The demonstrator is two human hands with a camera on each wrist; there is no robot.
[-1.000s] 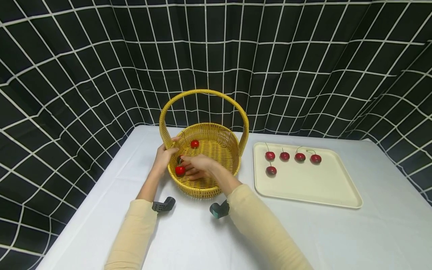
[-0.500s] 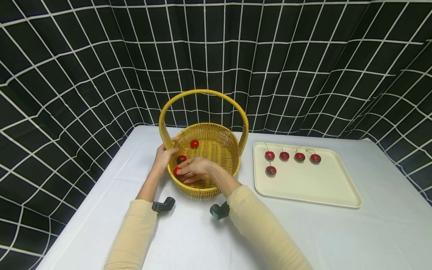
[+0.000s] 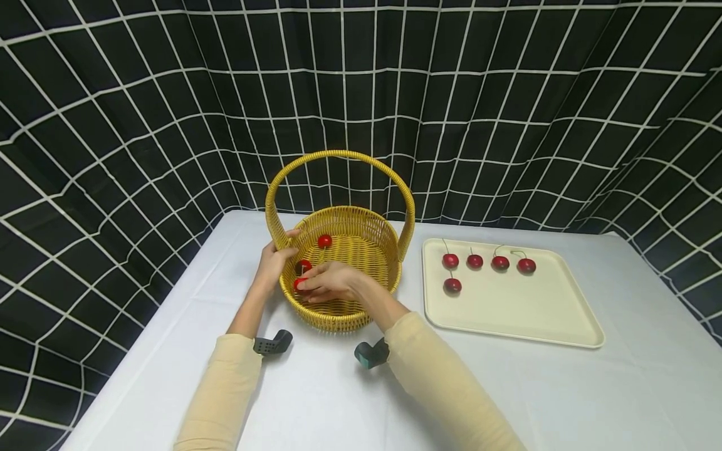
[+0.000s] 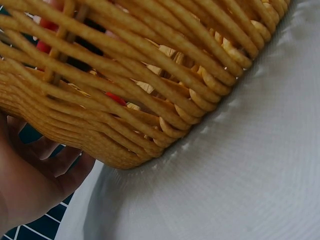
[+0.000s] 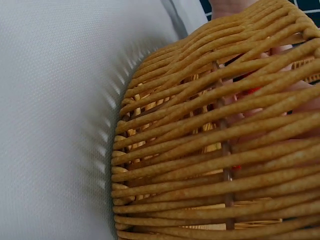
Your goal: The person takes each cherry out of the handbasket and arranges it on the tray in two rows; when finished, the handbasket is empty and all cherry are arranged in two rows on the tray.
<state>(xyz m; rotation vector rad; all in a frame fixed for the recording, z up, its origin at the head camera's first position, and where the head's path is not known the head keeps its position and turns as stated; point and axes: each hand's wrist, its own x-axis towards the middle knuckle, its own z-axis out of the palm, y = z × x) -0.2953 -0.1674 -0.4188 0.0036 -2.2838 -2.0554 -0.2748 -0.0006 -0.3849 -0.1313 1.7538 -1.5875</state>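
Note:
A yellow wicker basket (image 3: 363, 250) with a tall hoop handle stands on the table. My left hand (image 3: 272, 262) holds its left side at the foot of the handle; in the left wrist view the fingers of that hand (image 4: 37, 182) curve around the woven wall. My right hand (image 3: 335, 280) reaches inside and pinches a bright red cherry (image 3: 298, 284) between thumb and fingertips, near the left wall. Just behind it lies a dark red cherry (image 3: 303, 266), and another red cherry (image 3: 324, 240) rests farther back. Basket weave (image 5: 190, 115) mostly hides the right fingers in the right wrist view.
To the right of the basket, a cream tray (image 3: 524, 313) holds several cherries with stems, such as a dark red cherry (image 3: 452, 286) in front of the row. White cloth (image 3: 316, 401) covers the table. A black curtain with white grid lines (image 3: 361, 94) hangs behind.
My right hand has shifted forward and left from beside the dark red cherry, uncovering it, and now pinches the bright red cherry. The left hand and basket have stayed put.

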